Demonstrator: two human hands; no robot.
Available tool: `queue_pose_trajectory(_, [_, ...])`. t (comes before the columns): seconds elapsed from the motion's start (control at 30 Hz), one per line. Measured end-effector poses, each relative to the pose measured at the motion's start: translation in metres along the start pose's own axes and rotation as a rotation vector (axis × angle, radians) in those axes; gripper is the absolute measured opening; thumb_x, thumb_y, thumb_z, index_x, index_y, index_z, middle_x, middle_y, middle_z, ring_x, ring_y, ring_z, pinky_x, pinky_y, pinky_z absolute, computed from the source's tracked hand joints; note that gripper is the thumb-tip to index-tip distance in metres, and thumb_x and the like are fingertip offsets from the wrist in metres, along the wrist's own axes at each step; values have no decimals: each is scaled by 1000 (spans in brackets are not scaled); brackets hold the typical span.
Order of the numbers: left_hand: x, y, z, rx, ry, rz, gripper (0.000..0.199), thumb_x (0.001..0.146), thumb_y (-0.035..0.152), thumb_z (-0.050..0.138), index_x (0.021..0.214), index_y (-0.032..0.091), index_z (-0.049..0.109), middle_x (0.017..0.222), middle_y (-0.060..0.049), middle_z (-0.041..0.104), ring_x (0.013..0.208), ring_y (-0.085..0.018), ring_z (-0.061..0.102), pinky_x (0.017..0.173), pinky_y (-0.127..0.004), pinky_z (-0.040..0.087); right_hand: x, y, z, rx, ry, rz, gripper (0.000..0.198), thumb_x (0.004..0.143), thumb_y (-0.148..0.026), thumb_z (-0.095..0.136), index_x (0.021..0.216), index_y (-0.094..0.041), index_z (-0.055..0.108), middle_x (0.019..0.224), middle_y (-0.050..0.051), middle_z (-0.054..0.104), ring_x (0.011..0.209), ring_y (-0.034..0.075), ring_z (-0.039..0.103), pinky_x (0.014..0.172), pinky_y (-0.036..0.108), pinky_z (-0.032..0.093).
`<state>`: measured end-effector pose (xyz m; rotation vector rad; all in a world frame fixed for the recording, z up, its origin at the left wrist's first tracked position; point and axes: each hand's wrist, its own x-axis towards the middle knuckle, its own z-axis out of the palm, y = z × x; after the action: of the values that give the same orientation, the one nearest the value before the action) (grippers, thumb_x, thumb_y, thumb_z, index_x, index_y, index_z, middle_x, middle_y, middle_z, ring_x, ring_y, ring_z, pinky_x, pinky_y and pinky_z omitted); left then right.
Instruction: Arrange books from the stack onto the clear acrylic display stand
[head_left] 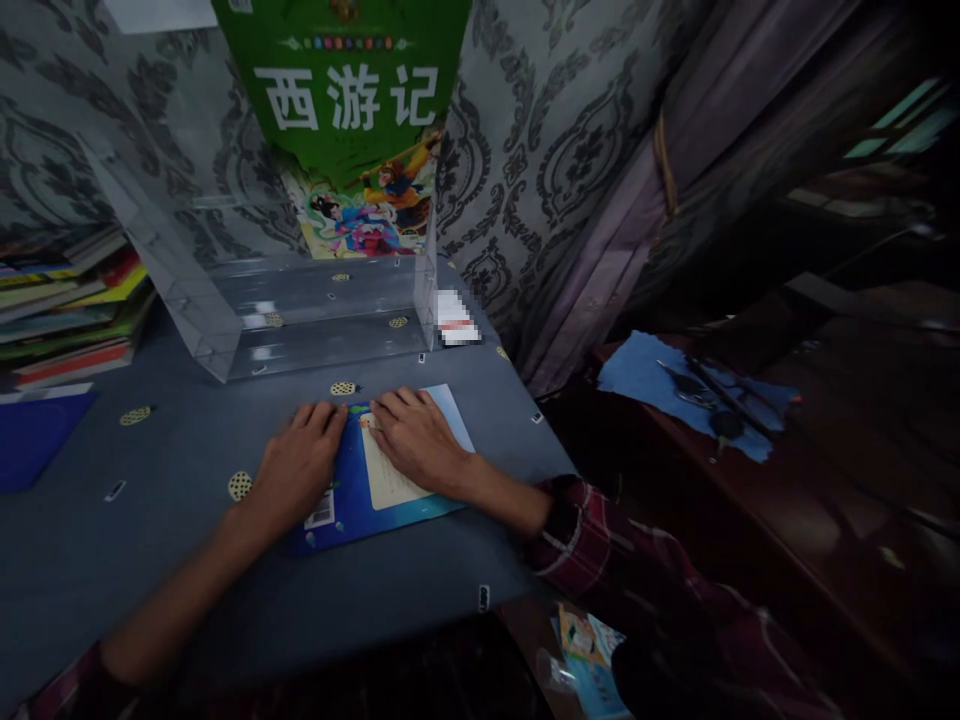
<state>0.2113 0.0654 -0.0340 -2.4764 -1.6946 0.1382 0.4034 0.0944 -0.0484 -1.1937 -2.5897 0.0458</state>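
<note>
A blue book (356, 515) lies closed on the cloth-covered table, with a cream text panel and a barcode on its upper face. My left hand (304, 455) rests palm down over the book's left side, its fingers close together and pointing away from me. Across the upper part of the cream panel lies my right hand (416, 440), flat with fingers extended. The hands press on the book from above, and neither is wrapped round it. Just beyond them stands a clear plastic rack (322, 345) with upright side panels.
A green picture book (360, 150) leans upright behind the rack. Stacked books (75, 300) and a dark blue folder-like item (45, 430) occupy the left. On the right, a lower brown surface (750, 530) holds a blue cloth (637, 375) with tools. Another booklet (589, 660) lies below the table edge.
</note>
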Motion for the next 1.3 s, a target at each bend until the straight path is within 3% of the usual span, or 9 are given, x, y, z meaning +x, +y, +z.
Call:
queue_pose_trajectory(0.3, [-1,-1,3,11,41,42,52,93,3,37,143,9,54,132,-18,61,115,-30,57,96,-43,53,-8,13,-6,2,-38,59,28,104,-27,54,123,-10,66,119,13,68,113,29,54,95,44,43])
queue_pose_trajectory(0.5, [-2,-1,2,-3,18,13,53,95,5,37,145,12,51,136,-18,58,119,-32,55,88,-43,56,-20,33,-5,25,-15,100,30,105,-26,52,127,-11,66,123,14,69,113,28,55,96,44,43])
queue_pose_trajectory(0.8, [-3,-2,1,4,17,32,54,94,3,36,146,7,50,135,-18,60,120,-32,57,96,-45,54,-37,57,-3,137,60,150,32,104,-24,49,127,-12,67,126,14,70,115,28,57,94,44,45])
queue_pose_trajectory(1.13, [14,8,-3,-18,6,78,50,97,7,34,143,11,55,138,-19,59,122,-33,56,96,-47,49,-39,89,3,551,249,271,36,99,-23,48,125,-17,71,116,10,76,109,24,68,97,43,53])
queue_pose_trajectory(1.3, [36,25,-4,-76,19,193,51,96,7,39,145,14,53,136,-17,59,122,-31,54,97,-45,45,-39,95,5,737,275,351,40,101,-28,46,134,-21,66,119,7,78,111,22,71,98,40,55])
